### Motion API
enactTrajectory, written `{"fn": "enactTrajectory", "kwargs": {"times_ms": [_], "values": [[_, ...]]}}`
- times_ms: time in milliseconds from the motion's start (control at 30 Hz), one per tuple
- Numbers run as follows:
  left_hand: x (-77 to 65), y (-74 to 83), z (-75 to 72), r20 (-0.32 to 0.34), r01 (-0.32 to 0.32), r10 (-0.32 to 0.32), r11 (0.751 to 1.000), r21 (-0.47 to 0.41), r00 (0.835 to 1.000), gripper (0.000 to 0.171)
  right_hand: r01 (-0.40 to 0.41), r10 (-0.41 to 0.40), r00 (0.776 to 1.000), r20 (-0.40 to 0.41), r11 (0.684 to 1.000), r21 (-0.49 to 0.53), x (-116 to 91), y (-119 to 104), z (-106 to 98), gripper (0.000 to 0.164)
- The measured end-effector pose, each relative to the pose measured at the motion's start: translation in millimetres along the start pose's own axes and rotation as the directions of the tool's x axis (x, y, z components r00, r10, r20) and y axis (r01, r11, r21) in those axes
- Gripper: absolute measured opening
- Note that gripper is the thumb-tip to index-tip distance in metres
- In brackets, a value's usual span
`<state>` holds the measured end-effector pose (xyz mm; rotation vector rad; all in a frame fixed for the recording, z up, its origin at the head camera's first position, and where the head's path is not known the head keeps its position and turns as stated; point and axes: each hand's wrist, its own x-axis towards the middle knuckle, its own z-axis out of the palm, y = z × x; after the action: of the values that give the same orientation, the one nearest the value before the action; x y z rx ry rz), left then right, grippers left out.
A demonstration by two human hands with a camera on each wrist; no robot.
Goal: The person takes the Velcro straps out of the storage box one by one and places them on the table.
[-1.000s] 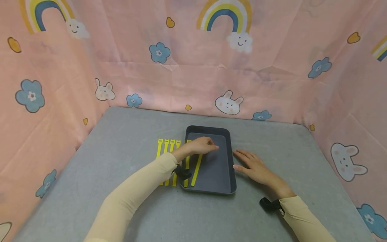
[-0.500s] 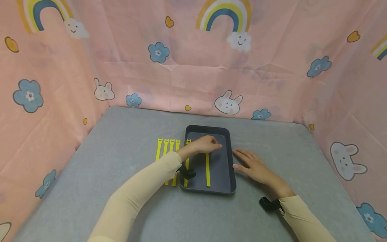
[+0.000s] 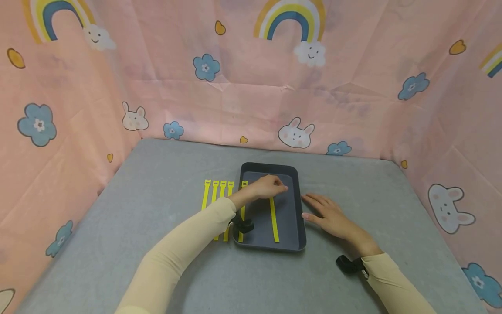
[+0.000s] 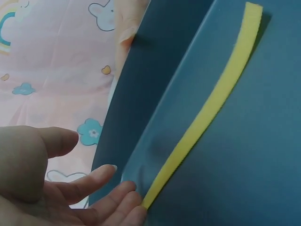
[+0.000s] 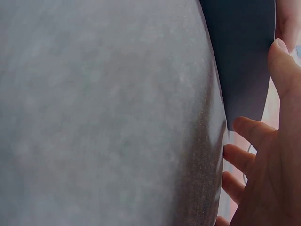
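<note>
A yellow hook-and-loop cable tie (image 3: 274, 220) lies lengthwise in the dark grey tray (image 3: 290, 240). My left hand (image 3: 268, 186) is over the tray's far half, hiding the tie's far end. In the left wrist view, its thumb (image 4: 59, 141) stands apart from the loosely bent fingers, whose tips are right at the tie's end. A second yellow tie (image 3: 241, 237) runs along the tray's left side, partly behind my wrist. My right hand (image 3: 329, 218) rests beside the tray's right wall, fingers spread, with the thumb (image 5: 281, 52) at the rim.
Several more yellow cable ties (image 3: 205, 196) lie in a row on the grey table (image 3: 168, 170) left of the tray, partly covered by my left sleeve (image 3: 176, 244). Pink printed cloth (image 3: 243, 104) hangs around the back and sides.
The tie under my left hand has shifted right in the tray, and its near end has swung rightward. My left hand moved slightly right, then stayed. The right hand keeps its place.
</note>
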<state>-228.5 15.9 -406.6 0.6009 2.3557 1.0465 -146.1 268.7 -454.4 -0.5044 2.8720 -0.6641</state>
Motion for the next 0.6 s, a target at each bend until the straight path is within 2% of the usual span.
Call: {"fn": "enactTrajectory", "kwargs": {"times_ms": [133, 300, 400, 600], "values": [[3.1, -2.3, -8.4, -0.058, -0.091, 0.092, 0.996, 0.008, 0.994, 0.040, 0.001, -0.001, 1.000, -0.003, 1.000, 0.002, 0, 0, 0, 0.068], [9.0, -13.9, -19.8, -0.170, -0.218, 0.212, 0.976, -0.014, 0.962, 0.032, 0.005, -0.005, 1.000, -0.006, 1.000, 0.009, 0, 0, 0, 0.067], [11.3, -21.0, -21.4, -0.203, -0.244, 0.232, 0.969, -0.040, 0.951, 0.029, 0.010, -0.010, 1.000, -0.010, 1.000, 0.004, 0, 1, 1, 0.067], [17.4, -29.1, -18.1, -0.248, -0.260, 0.231, 0.961, -0.090, 0.941, 0.027, 0.016, -0.016, 1.000, -0.016, 1.000, 0.002, 1, 2, 2, 0.067]]}}
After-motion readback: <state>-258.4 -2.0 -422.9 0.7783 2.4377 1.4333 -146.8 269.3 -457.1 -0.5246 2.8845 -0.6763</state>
